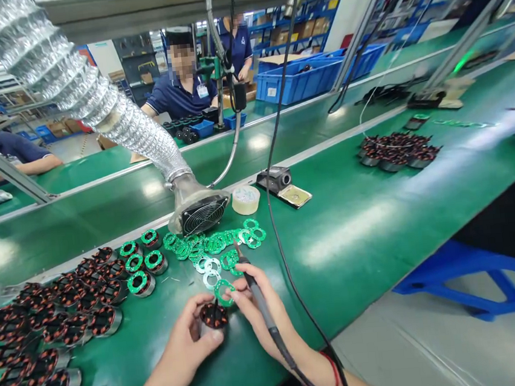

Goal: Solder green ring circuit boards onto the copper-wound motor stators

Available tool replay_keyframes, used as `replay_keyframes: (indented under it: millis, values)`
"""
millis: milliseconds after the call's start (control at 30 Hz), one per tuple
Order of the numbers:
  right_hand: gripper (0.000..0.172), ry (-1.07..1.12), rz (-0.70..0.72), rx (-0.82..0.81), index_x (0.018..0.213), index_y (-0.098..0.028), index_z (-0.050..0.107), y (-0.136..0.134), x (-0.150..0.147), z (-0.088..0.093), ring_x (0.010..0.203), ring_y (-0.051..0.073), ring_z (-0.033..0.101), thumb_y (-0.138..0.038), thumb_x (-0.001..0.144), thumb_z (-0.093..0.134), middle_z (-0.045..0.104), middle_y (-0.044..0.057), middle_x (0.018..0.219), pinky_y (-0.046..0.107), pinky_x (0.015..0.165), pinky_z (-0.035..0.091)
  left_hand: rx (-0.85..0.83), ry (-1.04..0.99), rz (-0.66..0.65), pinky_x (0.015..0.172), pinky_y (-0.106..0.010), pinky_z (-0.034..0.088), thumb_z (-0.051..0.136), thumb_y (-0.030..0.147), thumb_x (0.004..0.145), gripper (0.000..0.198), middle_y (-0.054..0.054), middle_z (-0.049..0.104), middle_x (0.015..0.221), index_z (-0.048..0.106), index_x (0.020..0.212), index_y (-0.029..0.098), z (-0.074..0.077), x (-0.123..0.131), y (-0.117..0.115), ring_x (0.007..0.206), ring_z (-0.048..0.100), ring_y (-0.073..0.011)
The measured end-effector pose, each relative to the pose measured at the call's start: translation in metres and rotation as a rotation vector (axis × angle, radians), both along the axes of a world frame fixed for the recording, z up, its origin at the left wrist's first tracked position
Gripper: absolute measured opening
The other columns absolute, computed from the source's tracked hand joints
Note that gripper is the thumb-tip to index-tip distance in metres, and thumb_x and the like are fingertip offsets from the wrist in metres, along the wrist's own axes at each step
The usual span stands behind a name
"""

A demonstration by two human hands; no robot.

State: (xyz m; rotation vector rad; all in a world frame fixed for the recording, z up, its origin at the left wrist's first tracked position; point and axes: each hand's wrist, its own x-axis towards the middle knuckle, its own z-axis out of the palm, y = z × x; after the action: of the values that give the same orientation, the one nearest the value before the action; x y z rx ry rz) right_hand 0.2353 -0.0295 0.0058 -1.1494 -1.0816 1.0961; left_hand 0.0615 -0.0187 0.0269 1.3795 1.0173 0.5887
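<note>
My left hand (187, 339) is closed around a small motor stator (213, 316) with copper windings, standing on the green bench. My right hand (261, 305) grips a black soldering iron (259, 299) like a pen, its cable trailing back over my wrist. The fingertips of that hand also pinch a green ring-shaped circuit board (224, 292) right beside the stator's top. A scatter of more green and white rings (214, 245) lies just beyond my hands.
Many wound stators (47, 334) cover the bench at left, a few capped with green rings (139, 268). A fume extractor fan (200, 213) on a foil duct, a tape roll (246, 199) and an iron stand (279, 182) sit behind. Co-workers sit across the conveyor.
</note>
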Motion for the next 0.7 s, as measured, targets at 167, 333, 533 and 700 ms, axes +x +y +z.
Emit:
replay_keyframes:
  millis: [167,333,533,700]
  values:
    - [0.039,0.133,0.306,-0.006,0.122,-0.025,0.037,-0.002,0.006,0.014,0.070,0.013,0.055,-0.045,0.091,0.048,0.051,-0.001,0.082,0.027,0.067,0.047,0.273,0.295,-0.148,0.099,-0.044,0.036,0.062,0.033,0.079,0.048,-0.009,0.056,0.119,0.049,0.123,0.021,0.003,-0.001,-0.001,0.111,0.050,-0.0265]
    - [0.041,-0.202,0.528,0.092,0.130,-0.025,0.034,-0.005,0.016,0.017,0.076,0.012,0.053,-0.031,0.091,0.047,0.052,0.000,0.089,0.029,0.078,0.045,0.501,0.529,-0.209,0.086,-0.043,0.041,0.060,0.031,0.081,0.038,-0.009,0.060,0.105,0.055,0.117,0.021,0.003,0.005,-0.002,0.097,0.051,-0.0263]
    - [0.055,-0.555,0.396,0.061,0.130,-0.022,0.036,-0.013,0.013,0.029,0.117,0.020,0.048,-0.013,0.079,0.053,0.051,0.009,0.124,0.038,0.103,0.036,0.593,0.581,-0.146,0.085,-0.043,0.041,0.056,0.025,0.082,0.037,-0.010,0.061,0.107,0.053,0.118,0.019,-0.003,0.009,-0.005,0.097,0.052,-0.0258]
    - [0.051,-0.832,0.464,-0.030,0.127,-0.019,0.043,-0.013,0.001,0.038,0.111,0.027,0.056,-0.011,0.078,0.055,0.058,0.012,0.120,0.043,0.094,0.045,0.660,0.643,-0.066,0.082,-0.042,0.042,0.048,0.011,0.077,0.038,-0.011,0.062,0.101,0.055,0.114,0.017,-0.011,0.013,-0.010,0.095,0.053,-0.0257]
